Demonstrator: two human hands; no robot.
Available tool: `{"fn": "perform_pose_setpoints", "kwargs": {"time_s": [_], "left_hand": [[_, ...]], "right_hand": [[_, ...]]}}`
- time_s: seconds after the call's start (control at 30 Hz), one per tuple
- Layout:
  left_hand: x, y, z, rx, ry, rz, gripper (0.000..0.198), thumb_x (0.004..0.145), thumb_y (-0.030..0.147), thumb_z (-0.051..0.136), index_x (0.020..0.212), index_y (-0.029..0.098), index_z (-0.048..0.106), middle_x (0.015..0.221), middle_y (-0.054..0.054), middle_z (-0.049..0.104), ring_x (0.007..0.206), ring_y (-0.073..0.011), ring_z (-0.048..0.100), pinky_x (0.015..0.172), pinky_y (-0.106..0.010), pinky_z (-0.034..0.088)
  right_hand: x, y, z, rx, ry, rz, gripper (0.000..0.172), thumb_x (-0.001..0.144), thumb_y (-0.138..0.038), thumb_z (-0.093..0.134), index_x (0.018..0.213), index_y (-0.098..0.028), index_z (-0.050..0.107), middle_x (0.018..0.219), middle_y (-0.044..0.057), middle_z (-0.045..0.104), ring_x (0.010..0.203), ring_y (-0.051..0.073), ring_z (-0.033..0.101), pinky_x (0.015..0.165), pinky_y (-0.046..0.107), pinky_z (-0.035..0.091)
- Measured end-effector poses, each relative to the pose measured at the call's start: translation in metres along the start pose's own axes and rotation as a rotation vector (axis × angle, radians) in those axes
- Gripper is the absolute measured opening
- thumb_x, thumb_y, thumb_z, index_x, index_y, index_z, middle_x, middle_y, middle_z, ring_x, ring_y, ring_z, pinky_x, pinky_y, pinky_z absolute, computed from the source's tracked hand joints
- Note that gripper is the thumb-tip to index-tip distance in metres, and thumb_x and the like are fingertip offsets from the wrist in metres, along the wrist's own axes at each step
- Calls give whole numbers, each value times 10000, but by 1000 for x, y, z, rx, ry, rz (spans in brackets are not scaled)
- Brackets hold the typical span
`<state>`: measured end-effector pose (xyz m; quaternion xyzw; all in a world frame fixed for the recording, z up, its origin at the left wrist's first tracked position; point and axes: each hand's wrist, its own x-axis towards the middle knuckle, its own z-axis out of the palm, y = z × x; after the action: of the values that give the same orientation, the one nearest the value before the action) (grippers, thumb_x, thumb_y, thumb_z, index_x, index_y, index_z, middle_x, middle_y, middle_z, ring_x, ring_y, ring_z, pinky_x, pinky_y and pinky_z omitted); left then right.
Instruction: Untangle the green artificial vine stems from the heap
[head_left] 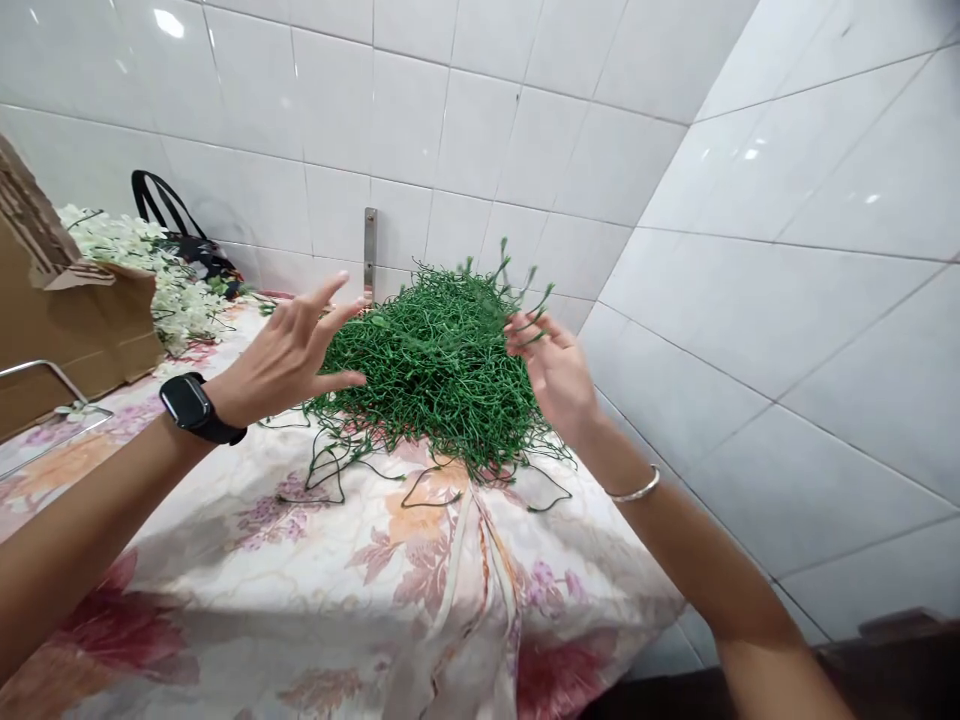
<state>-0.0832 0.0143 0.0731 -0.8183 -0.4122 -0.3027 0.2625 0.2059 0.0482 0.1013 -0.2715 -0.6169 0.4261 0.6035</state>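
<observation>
A big heap of thin green artificial flower stems [442,360] lies on the cloth-covered table. My right hand [559,375], at the heap's right side, pinches a green plastic stem [517,285] whose small branches stick up above the fingers; this stem is slightly blurred. To the left of the heap, my left hand [300,345] is raised with thumb and fingers spread, holding nothing. Several loose stems [326,475] lie on the cloth in front of the heap.
White artificial flowers [184,300] lie at the back left, beside a cardboard box [90,330] and a dark bag [199,250]. A metal strip [370,250] stands against the tiled wall [480,130]. A bent metal wire [56,375] is at the left edge. The floral tablecloth [300,570] hangs over the front.
</observation>
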Motion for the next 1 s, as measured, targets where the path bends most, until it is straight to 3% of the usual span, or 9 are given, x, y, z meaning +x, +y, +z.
{"fn": "perform_pose_setpoints", "kwargs": {"time_s": [0.1, 0.2, 0.3, 0.33, 0.4, 0.57, 0.73, 0.87, 1.0], "left_hand": [[-3, 11, 6, -160, -174, -29, 1159, 581, 659, 573, 1365, 151, -114, 1441, -186, -89, 1319, -370, 13, 1029, -564, 40], [4, 28, 13, -338, -359, -84, 1042, 692, 632, 477, 1355, 135, -154, 1447, -181, -24, 1335, -304, 20, 1049, -516, 45], [17, 37, 18, -410, -476, -101, 879, 714, 612, 459, 1354, 91, 154, 1407, -200, 219, 1308, -300, 191, 1052, -481, 100], [22, 38, 19, -439, -532, -99, 805, 707, 613, 467, 1298, 91, 304, 1383, -198, 282, 1286, -304, 247, 1038, -456, 170], [29, 36, 23, -516, -571, -123, 712, 692, 599, 499, 1199, 103, 440, 1317, -188, 396, 1216, -290, 371, 966, -391, 312], [34, 29, 33, -703, -418, -150, 500, 698, 479, 571, 1063, 140, 534, 1056, -84, 603, 967, -193, 542, 842, -292, 391], [31, 27, 33, -735, -480, -185, 352, 756, 459, 502, 830, 132, 611, 733, -9, 605, 645, -112, 508, 596, -209, 363], [25, 22, 32, -511, -294, -215, 342, 758, 455, 510, 850, 132, 578, 597, 14, 513, 535, -93, 438, 521, -207, 312], [19, 12, 27, -71, -39, -194, 272, 840, 359, 415, 1000, 174, 535, 696, -22, 567, 602, -137, 489, 569, -255, 349]], "right_hand": [[-17, 23, 6, 13, -235, 274, 152, 692, -288, 630, 816, -203, 612, 776, -15, 601, 636, 67, 541, 606, 222, 418], [-24, 42, 15, 96, -317, 387, 170, 707, -317, 617, 814, -184, 609, 762, -6, 616, 659, 85, 595, 649, 239, 452], [-21, 49, 22, 177, -294, 369, 167, 714, -313, 612, 811, -177, 595, 755, 4, 638, 691, 104, 624, 699, 253, 474], [-19, 48, 23, 197, -291, 362, 164, 722, -310, 604, 815, -175, 590, 750, 9, 644, 698, 109, 628, 712, 258, 478], [-17, 45, 24, 225, -289, 340, 147, 732, -298, 591, 812, -175, 583, 757, 17, 653, 714, 114, 633, 732, 262, 482], [-18, 32, 20, 325, -227, 280, 92, 718, -254, 592, 795, -207, 572, 788, -12, 644, 764, 109, 622, 794, 272, 484], [-14, 22, 9, 348, -144, 223, 61, 722, -244, 568, 780, -232, 552, 764, -28, 618, 770, 111, 598, 836, 296, 471], [-8, 10, -3, 325, -127, 132, 26, 748, -250, 529, 771, -251, 541, 823, -45, 592, 763, 97, 586, 800, 290, 469], [-8, -5, -12, 214, -120, 80, 55, 749, -293, 527, 803, -282, 533, 934, -48, 577, 774, 112, 590, 780, 308, 470]]}}
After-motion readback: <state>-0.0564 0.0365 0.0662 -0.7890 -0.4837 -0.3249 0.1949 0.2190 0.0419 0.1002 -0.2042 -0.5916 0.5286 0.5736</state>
